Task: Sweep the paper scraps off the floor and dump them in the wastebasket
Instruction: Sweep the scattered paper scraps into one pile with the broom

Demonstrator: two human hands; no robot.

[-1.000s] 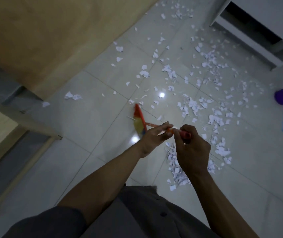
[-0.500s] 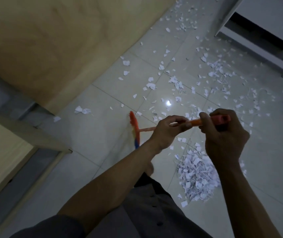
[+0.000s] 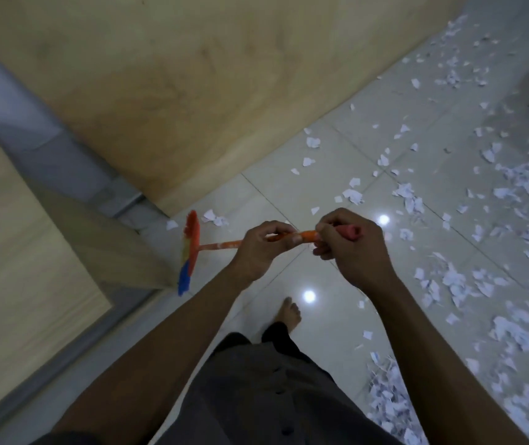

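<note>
Both hands hold a small broom [image 3: 221, 245] in the middle of the frame. The left hand [image 3: 264, 248] is curled round the orange handle partway along it. The right hand [image 3: 353, 252] is clamped on the red end of the handle, just to the right of the left one. The handle runs nearly level across the frame, and the two hands sit close together on it.

The broom head [image 3: 189, 252] points to the left, standing on edge, with red, yellow and blue bristles. It sits near the corner of a pale wooden cabinet [image 3: 15, 236] at the left of the frame. Whether the bristles touch the floor [image 3: 337, 316] cannot be told. A few paper scraps [image 3: 213, 216] lie on the tiles just beside the head, towards the upper right of it.

Many more white scraps are scattered over the right half of the frame, from the upper right corner down. A dense pile of scraps [image 3: 388, 406] lies at the lower right, beside the right forearm.

A large wooden panel [image 3: 192, 91] fills the upper left and centre. Below the hands a bare foot [image 3: 287, 314] stands on the glossy tiles, above dark clothing [image 3: 256, 396] at the bottom centre. Two bright spots of light [image 3: 309, 296] reflect off the floor near the hands.
</note>
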